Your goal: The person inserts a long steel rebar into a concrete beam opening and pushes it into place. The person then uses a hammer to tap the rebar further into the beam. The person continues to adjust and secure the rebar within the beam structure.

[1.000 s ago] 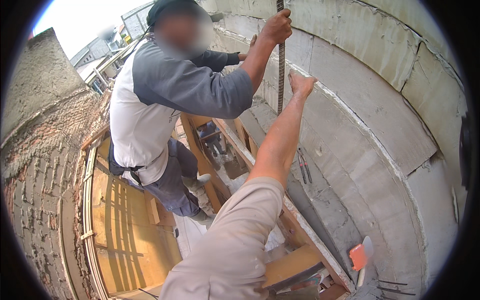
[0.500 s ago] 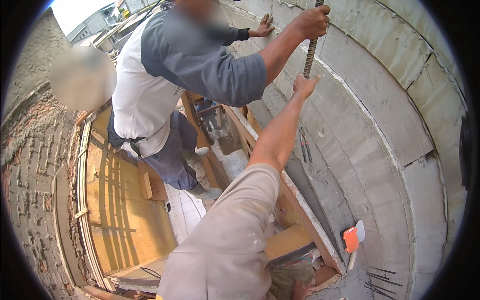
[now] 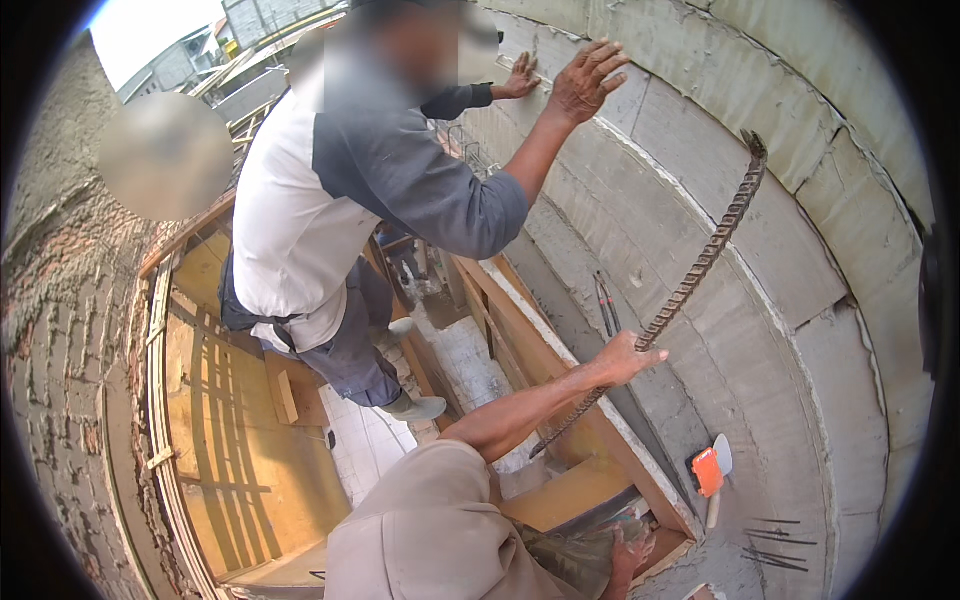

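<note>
My left hand [image 3: 628,362] is closed around a long ribbed steel rebar [image 3: 700,270]. The bar slants from a bent upper end beside the wall down to a thin lower end within the wooden formwork [image 3: 655,470]. At the lower edge, what seems to be my right hand [image 3: 625,556] shows in part near the formwork corner; its fingers are not clear. Across from me stands a co-worker in a white and grey shirt. One raised hand [image 3: 588,80] of this person is apart from the rebar, with fingers spread; the other hand [image 3: 522,76] lies against the wall.
Pliers [image 3: 607,303] lie on the ledge along the curved concrete wall [image 3: 740,350]. An orange tool [image 3: 708,470] with a pale blade rests lower right, near several short dark rods [image 3: 775,540]. Yellow boards [image 3: 240,430] and a brick wall [image 3: 70,430] are at left.
The co-worker's hand has let go of the rebar. My left hand has come down and nearer with it, and the bar now leans to the upper right.
</note>
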Demonstrator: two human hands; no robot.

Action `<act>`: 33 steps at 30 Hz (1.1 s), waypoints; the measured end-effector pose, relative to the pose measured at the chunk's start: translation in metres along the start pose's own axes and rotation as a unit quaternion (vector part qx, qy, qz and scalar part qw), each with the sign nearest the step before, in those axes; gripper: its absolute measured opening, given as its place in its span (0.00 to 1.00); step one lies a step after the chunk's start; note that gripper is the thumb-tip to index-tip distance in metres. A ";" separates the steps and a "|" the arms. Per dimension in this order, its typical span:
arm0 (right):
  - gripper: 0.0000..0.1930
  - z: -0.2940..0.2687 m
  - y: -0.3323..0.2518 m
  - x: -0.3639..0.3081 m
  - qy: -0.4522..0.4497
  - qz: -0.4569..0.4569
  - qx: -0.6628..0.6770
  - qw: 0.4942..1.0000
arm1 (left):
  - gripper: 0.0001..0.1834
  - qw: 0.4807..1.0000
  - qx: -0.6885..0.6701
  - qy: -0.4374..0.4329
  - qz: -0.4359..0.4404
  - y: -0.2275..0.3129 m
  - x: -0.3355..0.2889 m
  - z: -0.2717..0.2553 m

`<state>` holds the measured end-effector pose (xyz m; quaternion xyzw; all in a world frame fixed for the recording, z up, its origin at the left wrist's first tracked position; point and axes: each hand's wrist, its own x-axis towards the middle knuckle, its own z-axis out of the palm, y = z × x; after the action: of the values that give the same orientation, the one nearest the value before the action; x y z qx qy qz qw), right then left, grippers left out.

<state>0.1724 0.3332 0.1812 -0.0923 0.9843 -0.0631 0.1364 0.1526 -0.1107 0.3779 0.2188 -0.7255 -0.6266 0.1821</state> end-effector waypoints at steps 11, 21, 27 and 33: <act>0.38 -0.281 -0.110 -0.089 0.078 -0.284 0.751 0.591 | 0.12 0.857 0.010 -0.505 0.100 0.030 -0.182 0.149; 0.31 -0.393 -0.023 -0.284 0.539 -0.224 0.624 0.519 | 0.30 0.806 -0.052 -0.440 0.392 0.105 -0.197 0.188; 0.32 -0.391 0.035 -0.296 0.667 -0.143 0.536 0.497 | 0.27 0.856 0.200 -0.476 0.008 -0.145 -0.140 0.095; 0.24 -0.362 0.081 -0.243 0.743 0.034 0.491 0.453 | 0.26 0.756 0.473 -0.354 -0.282 -0.351 -0.185 -0.138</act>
<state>0.2879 0.4965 0.5771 0.1052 0.5192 -0.5759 -0.6226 0.4128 -0.1660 0.0528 0.2340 -0.8477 -0.2595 -0.3991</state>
